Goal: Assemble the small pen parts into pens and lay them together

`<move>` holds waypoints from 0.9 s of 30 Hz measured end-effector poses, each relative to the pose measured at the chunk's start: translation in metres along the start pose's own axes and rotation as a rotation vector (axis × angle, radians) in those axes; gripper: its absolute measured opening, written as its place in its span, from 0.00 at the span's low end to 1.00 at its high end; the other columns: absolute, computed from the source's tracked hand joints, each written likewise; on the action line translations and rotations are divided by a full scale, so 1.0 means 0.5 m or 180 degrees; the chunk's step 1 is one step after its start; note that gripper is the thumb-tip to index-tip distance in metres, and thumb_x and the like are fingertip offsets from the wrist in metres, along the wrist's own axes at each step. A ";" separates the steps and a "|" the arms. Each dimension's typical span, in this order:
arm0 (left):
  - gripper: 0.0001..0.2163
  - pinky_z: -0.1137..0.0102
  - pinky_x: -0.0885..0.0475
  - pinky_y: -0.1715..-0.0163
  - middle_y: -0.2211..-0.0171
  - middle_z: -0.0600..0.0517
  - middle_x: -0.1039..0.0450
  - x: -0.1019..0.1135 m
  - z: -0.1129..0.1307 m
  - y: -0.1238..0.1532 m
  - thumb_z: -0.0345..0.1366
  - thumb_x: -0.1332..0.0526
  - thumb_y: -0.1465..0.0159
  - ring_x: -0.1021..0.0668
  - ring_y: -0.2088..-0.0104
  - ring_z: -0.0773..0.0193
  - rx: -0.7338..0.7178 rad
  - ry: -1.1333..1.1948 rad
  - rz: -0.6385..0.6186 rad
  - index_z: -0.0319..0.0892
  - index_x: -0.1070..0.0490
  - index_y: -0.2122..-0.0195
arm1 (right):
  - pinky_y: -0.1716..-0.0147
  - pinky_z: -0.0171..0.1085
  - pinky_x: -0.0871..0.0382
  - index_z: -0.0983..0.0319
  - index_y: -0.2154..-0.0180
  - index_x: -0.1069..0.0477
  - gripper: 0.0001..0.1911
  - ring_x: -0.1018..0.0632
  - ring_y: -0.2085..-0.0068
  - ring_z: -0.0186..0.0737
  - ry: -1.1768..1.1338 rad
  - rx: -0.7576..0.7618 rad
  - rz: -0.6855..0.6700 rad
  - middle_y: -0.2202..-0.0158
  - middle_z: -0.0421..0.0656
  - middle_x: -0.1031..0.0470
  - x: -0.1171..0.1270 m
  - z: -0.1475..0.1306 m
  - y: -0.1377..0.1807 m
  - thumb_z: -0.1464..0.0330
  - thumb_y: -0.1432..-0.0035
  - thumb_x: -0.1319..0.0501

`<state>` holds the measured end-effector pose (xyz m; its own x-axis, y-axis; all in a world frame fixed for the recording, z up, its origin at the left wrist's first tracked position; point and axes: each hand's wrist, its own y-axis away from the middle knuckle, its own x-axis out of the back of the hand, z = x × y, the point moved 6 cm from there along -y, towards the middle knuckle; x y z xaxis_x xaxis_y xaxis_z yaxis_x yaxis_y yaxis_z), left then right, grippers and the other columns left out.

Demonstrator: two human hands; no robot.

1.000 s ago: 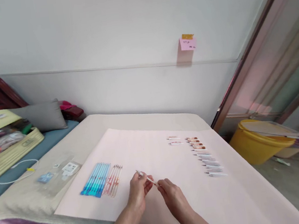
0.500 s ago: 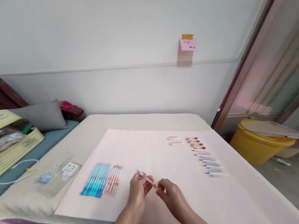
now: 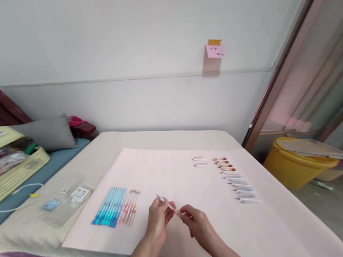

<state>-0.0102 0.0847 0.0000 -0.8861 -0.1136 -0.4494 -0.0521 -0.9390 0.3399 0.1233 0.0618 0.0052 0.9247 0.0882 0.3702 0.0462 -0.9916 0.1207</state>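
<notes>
My left hand (image 3: 158,219) pinches a thin whitish pen (image 3: 169,205) near its back end, just above the pale pink paper sheet (image 3: 178,178). My right hand (image 3: 197,224) is closed on the pen's other end, fingertips meeting the left hand's. To the left lies a row of blue pens (image 3: 109,201) with a few clear pink pens (image 3: 130,202) beside them. To the right, a column of pen caps (image 3: 235,179) runs down the sheet, with two more caps (image 3: 199,161) a little left of its top.
The table (image 3: 78,166) carries flat plastic packets (image 3: 66,197) at its left. A bed with a grey pillow (image 3: 47,134) and a yellow case (image 3: 6,167) lies further left. A yellow tub (image 3: 296,162) stands on the floor at the right. A pink note (image 3: 215,50) sticks on the wall.
My right hand has shifted slightly left along the pen, closer to my left hand. Everything else lies as before.
</notes>
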 end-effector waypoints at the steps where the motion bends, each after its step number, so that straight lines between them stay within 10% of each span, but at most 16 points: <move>1: 0.11 0.66 0.30 0.64 0.69 0.45 0.25 -0.001 -0.001 0.000 0.40 0.38 0.47 0.23 0.67 0.60 0.0023 -0.0003 -0.0015 0.40 0.36 0.70 | 0.89 0.28 0.47 0.62 0.68 0.34 0.11 0.38 0.87 0.26 -0.0163 -0.0145 -0.0091 0.79 0.36 0.33 -0.002 0.004 -0.001 0.63 0.47 0.50; 6: 0.11 0.66 0.30 0.64 0.68 0.45 0.25 -0.001 -0.002 0.002 0.41 0.38 0.47 0.23 0.66 0.60 0.0050 -0.0035 0.0018 0.40 0.36 0.69 | 0.89 0.29 0.48 0.62 0.66 0.35 0.11 0.38 0.87 0.27 -0.0335 -0.0360 -0.0228 0.78 0.37 0.32 -0.002 0.010 -0.003 0.65 0.47 0.53; 13: 0.11 0.68 0.30 0.65 0.68 0.45 0.25 -0.003 0.000 0.004 0.40 0.37 0.48 0.23 0.67 0.62 0.0053 0.0007 0.0037 0.40 0.35 0.69 | 0.72 0.31 0.39 0.59 0.73 0.34 0.03 0.29 0.72 0.33 0.1173 0.0761 0.0486 0.73 0.38 0.31 0.016 -0.045 0.022 0.72 0.52 0.46; 20: 0.10 0.69 0.31 0.67 0.70 0.46 0.26 -0.009 0.008 0.006 0.40 0.37 0.48 0.24 0.70 0.64 0.0071 0.0053 -0.0049 0.40 0.35 0.70 | 0.86 0.29 0.44 0.61 0.70 0.34 0.14 0.35 0.85 0.27 0.0111 -0.0105 -0.0332 0.76 0.37 0.32 -0.011 -0.005 0.008 0.61 0.44 0.54; 27: 0.10 0.68 0.31 0.65 0.69 0.47 0.27 -0.010 0.007 0.010 0.40 0.37 0.48 0.24 0.67 0.62 0.0057 -0.0057 -0.0044 0.40 0.35 0.70 | 0.73 0.32 0.40 0.58 0.63 0.35 0.10 0.28 0.73 0.34 0.1546 0.0594 0.0444 0.69 0.38 0.29 0.016 -0.033 0.020 0.72 0.51 0.45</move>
<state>-0.0079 0.0818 0.0069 -0.8933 -0.0946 -0.4394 -0.0725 -0.9345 0.3485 0.1251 0.0541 0.0248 0.6478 -0.0558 0.7597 0.0428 -0.9931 -0.1095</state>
